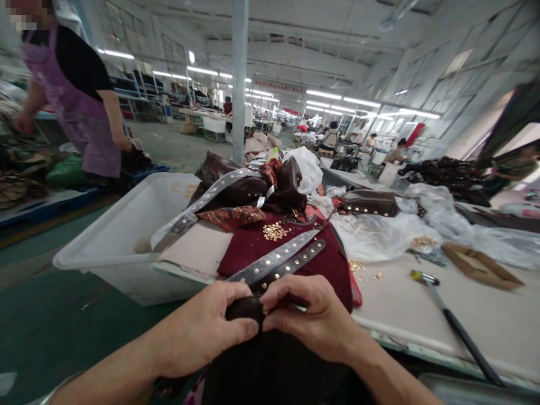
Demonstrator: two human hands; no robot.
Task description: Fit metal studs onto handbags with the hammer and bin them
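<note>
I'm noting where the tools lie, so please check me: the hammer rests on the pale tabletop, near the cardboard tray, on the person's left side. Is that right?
Not quite: the head view shows the hammer on the person's right, beyond the right hand. It does rest on the pale tabletop, near the cardboard tray.

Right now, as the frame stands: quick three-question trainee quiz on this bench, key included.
1. Which tool lies on the table?
2. True or false: the left hand holds the dark leather piece.
3. What colour is the cloth under the pile of gold studs nearest the straps?
A green
B dark red
C white

Key:
1. A hammer
2. True
3. B
</note>
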